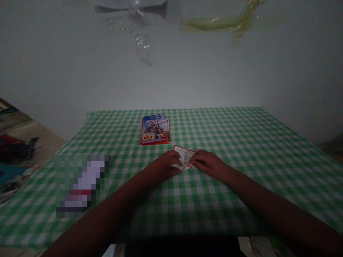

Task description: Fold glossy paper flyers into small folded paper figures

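Note:
A small white paper with a red border [184, 156] lies folded on the green checked tablecloth [241, 142], near the middle. My left hand [166, 166] presses on its left part with curled fingers. My right hand [207, 163] pinches its right edge. Much of the paper is hidden under both hands. A stack of colourful leaflets [155, 129] lies just beyond the hands, not touched.
A blurred-out object [81, 184] lies on the cloth at the left. A pale wall stands behind the table, with clear plastic wrapping [142, 43] hanging on it. Clutter sits on the floor at the far left [16, 150].

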Demonstrator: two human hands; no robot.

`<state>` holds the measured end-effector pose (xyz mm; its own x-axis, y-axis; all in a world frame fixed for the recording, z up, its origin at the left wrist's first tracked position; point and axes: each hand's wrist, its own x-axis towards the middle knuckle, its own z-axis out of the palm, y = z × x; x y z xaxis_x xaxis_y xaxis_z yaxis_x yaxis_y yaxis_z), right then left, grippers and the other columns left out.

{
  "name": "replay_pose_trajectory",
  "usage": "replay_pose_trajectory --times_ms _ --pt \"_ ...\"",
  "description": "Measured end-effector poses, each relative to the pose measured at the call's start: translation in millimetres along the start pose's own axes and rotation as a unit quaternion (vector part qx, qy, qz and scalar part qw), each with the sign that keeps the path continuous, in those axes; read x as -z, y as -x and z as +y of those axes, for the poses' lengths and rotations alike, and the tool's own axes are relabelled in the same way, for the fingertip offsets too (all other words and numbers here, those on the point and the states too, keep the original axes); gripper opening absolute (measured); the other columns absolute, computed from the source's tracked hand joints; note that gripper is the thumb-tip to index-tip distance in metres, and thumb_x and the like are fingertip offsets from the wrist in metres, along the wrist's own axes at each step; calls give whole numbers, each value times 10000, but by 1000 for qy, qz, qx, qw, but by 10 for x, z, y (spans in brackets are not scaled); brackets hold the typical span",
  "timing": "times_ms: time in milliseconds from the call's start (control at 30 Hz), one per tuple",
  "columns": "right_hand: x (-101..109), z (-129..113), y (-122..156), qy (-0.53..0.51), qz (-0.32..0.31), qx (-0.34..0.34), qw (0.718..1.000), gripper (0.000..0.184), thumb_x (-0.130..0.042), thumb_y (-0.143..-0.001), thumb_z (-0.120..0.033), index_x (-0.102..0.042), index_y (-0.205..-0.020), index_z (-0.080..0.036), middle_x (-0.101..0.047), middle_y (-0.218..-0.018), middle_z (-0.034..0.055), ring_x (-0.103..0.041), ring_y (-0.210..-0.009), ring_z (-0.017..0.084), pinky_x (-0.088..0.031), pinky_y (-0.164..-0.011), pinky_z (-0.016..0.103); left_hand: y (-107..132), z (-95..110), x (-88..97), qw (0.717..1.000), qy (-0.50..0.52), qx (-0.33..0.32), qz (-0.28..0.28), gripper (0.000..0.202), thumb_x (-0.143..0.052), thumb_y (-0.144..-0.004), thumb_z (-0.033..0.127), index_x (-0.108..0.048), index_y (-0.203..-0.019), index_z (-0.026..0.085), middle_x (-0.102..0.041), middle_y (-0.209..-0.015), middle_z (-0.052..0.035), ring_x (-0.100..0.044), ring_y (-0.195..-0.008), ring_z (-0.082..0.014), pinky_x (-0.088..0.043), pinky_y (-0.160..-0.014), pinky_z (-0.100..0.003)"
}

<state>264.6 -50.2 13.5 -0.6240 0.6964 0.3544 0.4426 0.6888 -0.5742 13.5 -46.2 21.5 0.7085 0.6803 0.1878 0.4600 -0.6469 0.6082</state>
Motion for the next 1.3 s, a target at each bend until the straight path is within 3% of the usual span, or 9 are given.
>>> replay_pose_trajectory --times_ms 200,400,567,667,800,1000,1300 --pt "-75 54 -78 61 74 22 995 176 -545 -981 -316 -674 -991 -196 -680 -1012 84 -598 -984 227 -483 -890 419 -11 35 1 1000 10 6 15 102 -713 -814 174 -737 -908 203 -627 -1110 -55 -607 -1032 -187 -492 -959 -335" --pt "-137 120 -103 133 91 17 987 170 -590 -949 -331 -670 -971 -182 -663 -1033 106 -589 -997 254 -466 -901 449 -41 18 -99 998 -11 29 49 69 -768 -785 193 -734 -845 195 -643 -1041 -55 -617 -992 -197 -487 -947 -358" --pt "-97 20 -78 170 128 19 977 173 -621 -927 -336 -662 -975 -175 -656 -1023 102 -577 -977 256 -464 -878 447 -43 27 -134 997 -18 31 71 90 -782 -771 184 -714 -830 190 -639 -1014 -51 -607 -988 -193 -487 -953 -358" --pt "-63 -83 -39 187 146 62 969 126 -600 -942 -290 -660 -973 -183 -673 -989 82 -583 -956 243 -465 -876 446 -44 8 -142 994 -40 45 94 91 -780 -776 214 -709 -826 189 -633 -1008 -54 -605 -974 -200 -494 -940 -375" --pt "-59 -177 10 204 92 117 968 148 -548 -963 -231 -659 -1050 -186 -691 -1073 85 -601 -1035 247 -473 -921 465 -45 -47 -135 988 -64 58 125 117 -776 -780 229 -690 -846 185 -629 -993 -55 -607 -957 -203 -508 -910 -379" --pt "-96 -161 29 216 7 65 974 401 -511 -971 -309 -546 -1352 -191 -593 -1353 133 -524 -1267 300 -437 -1053 539 -45 -80 -91 988 -51 60 131 129 -770 -788 240 -683 -863 183 -633 -1000 -54 -612 -954 -196 -505 -916 -368" --pt "-142 -112 34 214 -65 44 974 557 -504 -975 -451 -466 -1434 -139 -512 -1454 172 -448 -1362 311 -326 -1147 560 -37 -100 -87 987 -22 87 131 140 -786 -754 194 -683 -850 187 -634 -1028 -52 -616 -995 -199 -502 -951 -365"
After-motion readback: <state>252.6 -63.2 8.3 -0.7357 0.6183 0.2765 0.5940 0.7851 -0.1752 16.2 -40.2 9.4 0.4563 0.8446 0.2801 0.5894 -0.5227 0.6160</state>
